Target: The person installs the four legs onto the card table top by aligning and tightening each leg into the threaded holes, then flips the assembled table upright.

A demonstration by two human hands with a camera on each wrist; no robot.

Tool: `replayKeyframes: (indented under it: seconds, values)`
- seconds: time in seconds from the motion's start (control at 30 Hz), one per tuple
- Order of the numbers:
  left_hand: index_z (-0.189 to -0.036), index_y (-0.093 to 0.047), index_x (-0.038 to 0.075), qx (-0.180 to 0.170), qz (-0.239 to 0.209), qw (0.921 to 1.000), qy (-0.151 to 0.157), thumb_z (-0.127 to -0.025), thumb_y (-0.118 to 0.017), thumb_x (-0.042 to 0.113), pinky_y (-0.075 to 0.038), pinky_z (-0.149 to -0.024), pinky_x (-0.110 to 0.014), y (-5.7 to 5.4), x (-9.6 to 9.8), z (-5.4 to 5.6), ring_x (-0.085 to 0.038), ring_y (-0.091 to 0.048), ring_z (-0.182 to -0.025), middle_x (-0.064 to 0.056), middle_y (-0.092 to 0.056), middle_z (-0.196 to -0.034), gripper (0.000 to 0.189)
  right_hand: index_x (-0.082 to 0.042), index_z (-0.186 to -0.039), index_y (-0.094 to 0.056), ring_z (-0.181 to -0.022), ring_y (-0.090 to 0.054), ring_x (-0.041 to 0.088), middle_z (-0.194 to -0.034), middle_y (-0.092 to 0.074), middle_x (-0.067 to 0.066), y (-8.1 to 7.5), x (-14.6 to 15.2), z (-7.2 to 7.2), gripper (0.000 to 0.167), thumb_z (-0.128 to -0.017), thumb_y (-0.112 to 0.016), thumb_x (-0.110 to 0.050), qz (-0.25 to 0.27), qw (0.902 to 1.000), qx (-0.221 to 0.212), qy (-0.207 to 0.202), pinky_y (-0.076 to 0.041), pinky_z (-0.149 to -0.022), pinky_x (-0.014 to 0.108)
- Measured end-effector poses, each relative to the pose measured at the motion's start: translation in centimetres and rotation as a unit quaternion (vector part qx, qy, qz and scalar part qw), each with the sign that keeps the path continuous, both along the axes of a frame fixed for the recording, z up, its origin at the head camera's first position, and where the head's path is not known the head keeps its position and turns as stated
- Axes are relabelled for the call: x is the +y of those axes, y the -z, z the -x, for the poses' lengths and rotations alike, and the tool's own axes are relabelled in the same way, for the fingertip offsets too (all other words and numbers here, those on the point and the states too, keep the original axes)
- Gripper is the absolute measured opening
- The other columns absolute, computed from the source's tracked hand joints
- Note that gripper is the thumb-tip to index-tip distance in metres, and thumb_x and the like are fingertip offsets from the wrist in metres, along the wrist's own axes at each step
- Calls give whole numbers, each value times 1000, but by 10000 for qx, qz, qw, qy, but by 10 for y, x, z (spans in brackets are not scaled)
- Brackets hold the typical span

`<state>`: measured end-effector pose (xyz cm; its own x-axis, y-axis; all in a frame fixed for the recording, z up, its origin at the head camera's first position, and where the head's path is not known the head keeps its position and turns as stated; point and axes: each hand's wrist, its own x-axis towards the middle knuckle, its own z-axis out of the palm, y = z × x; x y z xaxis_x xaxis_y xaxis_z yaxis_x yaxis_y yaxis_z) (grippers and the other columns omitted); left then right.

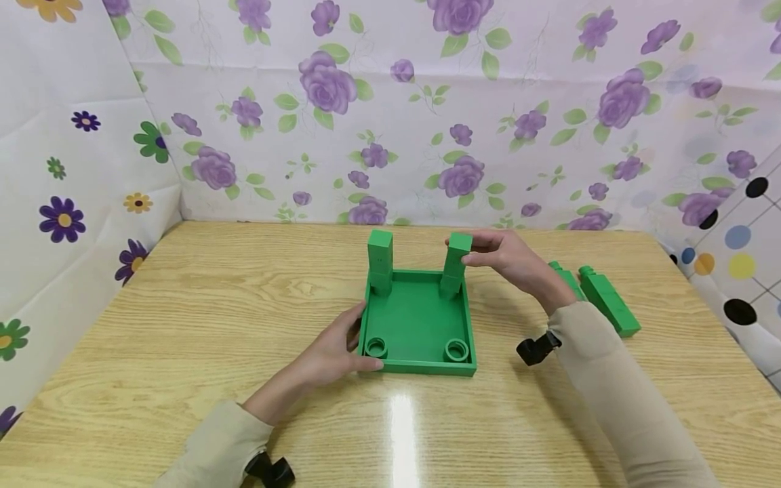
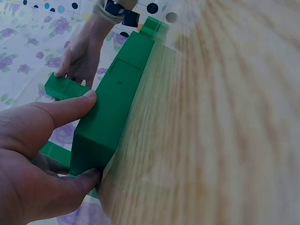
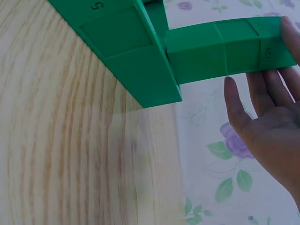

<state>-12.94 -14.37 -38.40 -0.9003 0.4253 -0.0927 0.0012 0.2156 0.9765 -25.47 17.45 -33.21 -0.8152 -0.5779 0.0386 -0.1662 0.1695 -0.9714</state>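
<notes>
A shallow green square tray (image 1: 421, 322) with a raised rim lies on the table. Two square green posts stand upright at its far corners, a left post (image 1: 381, 261) and a right post (image 1: 456, 264). Round green sockets (image 1: 456, 350) sit in both near corners. My left hand (image 1: 332, 349) grips the tray's near left corner; in the left wrist view its thumb lies along the outer wall (image 2: 117, 89). With thumb and fingers, my right hand (image 1: 509, 261) holds the upper part of the right post. The right wrist view shows this post (image 3: 220, 49) meeting the tray's rim.
Two loose green posts with round pegs lie to the right on the wooden table (image 1: 244, 305): one post (image 1: 610, 301) in full sight, the other (image 1: 567, 279) partly behind my right wrist. A flowered cloth (image 1: 396, 135) hangs behind the table.
</notes>
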Motion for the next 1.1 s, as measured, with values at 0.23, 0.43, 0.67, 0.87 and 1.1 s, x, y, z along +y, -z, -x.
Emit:
replayKeyframes:
  seconds: [0.23,0.43,0.67,0.87,1.1]
  values:
    - [-154,-7,0,-17,-25,10000,26,-80,-75,-7,-28,-111,-43,0,1,0,-30,-20,-143,-18,-16,-157,100,-6,-143,-47,-132,-41,30,-143,-46,12,-2,-3,-3,58,-92,-69,-21,-695,9959,401,423,-41,-102,43]
    - [-154,-7,0,-57,51,9999,-66,-79,-75,-7,-28,-111,-43,0,1,1,-31,-20,-142,-17,-16,-157,101,-4,-132,-55,-117,-53,30,-126,-56,12,-2,-9,-5,49,-90,-71,-22,-817,9925,654,626,-46,-95,46]
    - [-154,-6,0,-127,56,9999,-88,-79,-75,-7,-28,-111,-43,0,0,1,-30,-20,-143,-17,-15,-158,102,-3,-119,-58,-99,-60,25,-109,-58,12,3,-20,-9,44,-85,-77,-24,-880,9828,1007,1274,-50,-89,38]
    - [-154,-7,1,-112,13,9999,-49,-79,-75,-7,-28,-111,-42,0,0,0,-30,-20,-143,-17,-16,-158,102,-3,-109,-55,-102,-59,29,-105,-54,12,3,-27,-15,43,-83,-79,-27,-1086,9703,1226,1779,-51,-87,41]
    - [-154,-7,0,-59,-3,10000,13,-79,-75,-7,-28,-111,-43,0,0,1,-31,-20,-142,-18,-16,-157,102,0,-109,-54,-101,-57,29,-104,-55,13,7,-31,-18,44,-84,-78,-28,-996,9678,1247,1946,-49,-90,41]
